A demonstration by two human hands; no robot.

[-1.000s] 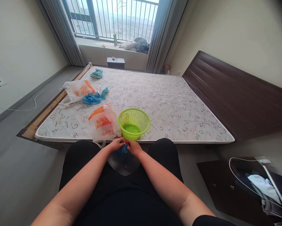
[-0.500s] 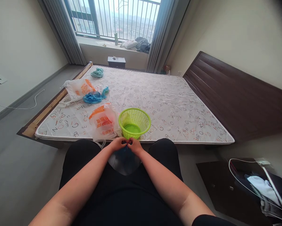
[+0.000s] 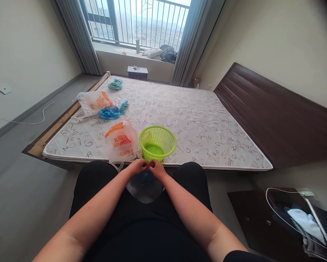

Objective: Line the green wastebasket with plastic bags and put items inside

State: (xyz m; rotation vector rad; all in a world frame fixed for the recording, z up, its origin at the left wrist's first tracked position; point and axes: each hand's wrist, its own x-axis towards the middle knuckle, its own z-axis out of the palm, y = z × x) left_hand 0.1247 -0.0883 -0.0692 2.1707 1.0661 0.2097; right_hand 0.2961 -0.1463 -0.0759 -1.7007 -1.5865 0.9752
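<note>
Both hands, left (image 3: pixel 136 167) and right (image 3: pixel 157 169), pinch the top of a blue bag (image 3: pixel 144 178) on the lap. It hangs toward 6 o'clock, crumpled, see-through. Green basket (image 3: pixel 157 142) at 12.

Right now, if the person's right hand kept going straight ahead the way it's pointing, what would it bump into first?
Probably the left hand: the right hand points inward, fingertips meeting over the blue bag. The green basket sits just beyond; depth is unclear.

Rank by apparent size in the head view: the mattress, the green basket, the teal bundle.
1. mattress, by far the largest.
2. green basket.
3. teal bundle, smallest, though it lies farther from the camera, so its true size is unsure.
</note>
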